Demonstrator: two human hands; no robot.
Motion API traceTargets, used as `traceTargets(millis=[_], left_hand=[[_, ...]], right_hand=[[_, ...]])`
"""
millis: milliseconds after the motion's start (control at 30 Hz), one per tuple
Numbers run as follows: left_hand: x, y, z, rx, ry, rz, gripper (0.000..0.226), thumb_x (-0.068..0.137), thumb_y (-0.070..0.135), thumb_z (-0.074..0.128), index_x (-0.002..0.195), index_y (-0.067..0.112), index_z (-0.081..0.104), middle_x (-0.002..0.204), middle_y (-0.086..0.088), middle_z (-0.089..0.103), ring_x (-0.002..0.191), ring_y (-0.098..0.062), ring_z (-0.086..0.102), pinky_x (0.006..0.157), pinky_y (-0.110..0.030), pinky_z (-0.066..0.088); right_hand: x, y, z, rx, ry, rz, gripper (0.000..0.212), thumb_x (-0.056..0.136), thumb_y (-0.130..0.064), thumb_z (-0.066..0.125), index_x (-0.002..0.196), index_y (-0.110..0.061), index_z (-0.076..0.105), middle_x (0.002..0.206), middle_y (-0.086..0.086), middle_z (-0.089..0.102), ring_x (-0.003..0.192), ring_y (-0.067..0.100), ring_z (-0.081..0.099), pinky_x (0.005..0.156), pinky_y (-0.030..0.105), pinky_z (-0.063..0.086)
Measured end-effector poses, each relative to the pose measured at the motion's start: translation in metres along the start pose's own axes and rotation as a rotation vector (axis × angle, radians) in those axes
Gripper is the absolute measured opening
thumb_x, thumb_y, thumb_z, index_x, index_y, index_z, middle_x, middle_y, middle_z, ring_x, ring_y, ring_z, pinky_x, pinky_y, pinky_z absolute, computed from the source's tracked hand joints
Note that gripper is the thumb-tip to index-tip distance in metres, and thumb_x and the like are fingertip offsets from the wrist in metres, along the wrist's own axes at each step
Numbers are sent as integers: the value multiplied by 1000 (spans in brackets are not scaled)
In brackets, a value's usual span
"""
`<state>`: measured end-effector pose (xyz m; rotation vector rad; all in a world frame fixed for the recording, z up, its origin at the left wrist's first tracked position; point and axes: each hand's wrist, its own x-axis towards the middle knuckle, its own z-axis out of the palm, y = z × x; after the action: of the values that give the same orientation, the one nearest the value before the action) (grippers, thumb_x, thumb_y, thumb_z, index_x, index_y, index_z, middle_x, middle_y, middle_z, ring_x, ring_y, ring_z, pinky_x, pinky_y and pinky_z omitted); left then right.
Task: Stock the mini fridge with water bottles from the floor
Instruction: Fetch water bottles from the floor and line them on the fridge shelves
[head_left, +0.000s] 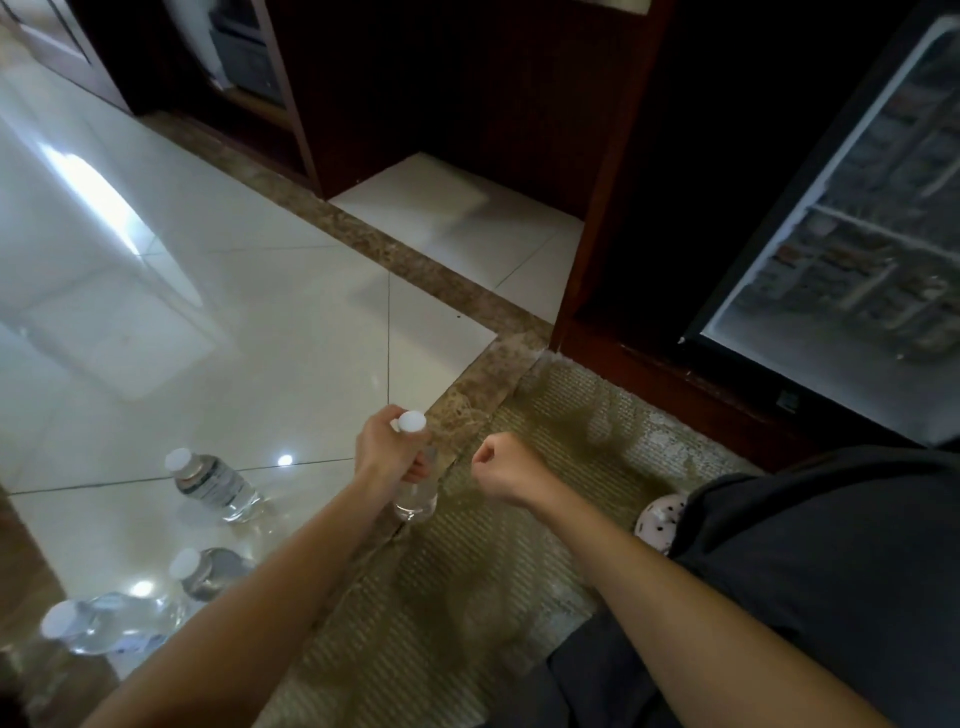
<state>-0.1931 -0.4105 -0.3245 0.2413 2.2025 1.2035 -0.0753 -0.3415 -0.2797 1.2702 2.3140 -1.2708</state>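
My left hand (387, 452) grips a clear water bottle (415, 499) with a white cap around its upper part, upright over the edge of the rug. My right hand (506, 470) hovers just right of it, fingers curled into a fist, holding nothing. Three more white-capped bottles stand on the tiled floor at the left: one (215, 483) further out, another (208, 571) partly behind my left forearm, and a third (98, 623) near the lower left corner. The mini fridge (852, 249) stands at the right with its glass door shut, in a dark wooden cabinet.
A beige woven rug (498, 561) lies under my arms. A brown stone strip (415, 265) borders the glossy white tiles. An open cabinet bay (467, 208) lies ahead. My dark trousers (831, 571) and a spotted slipper (660, 519) are at the lower right.
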Motion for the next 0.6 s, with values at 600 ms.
traceTargets(millis=[600], left_hand=[[-106,248,115,57,-504,568,7,78,12,67,80,16,61,29,5,45,24,-7,44,30,-15,29]], right_hand=[[-48,57,-243,-90,231,-36,42,79,-14,69,119,-5,56,118,10,59,99,19,54,77,26,40]])
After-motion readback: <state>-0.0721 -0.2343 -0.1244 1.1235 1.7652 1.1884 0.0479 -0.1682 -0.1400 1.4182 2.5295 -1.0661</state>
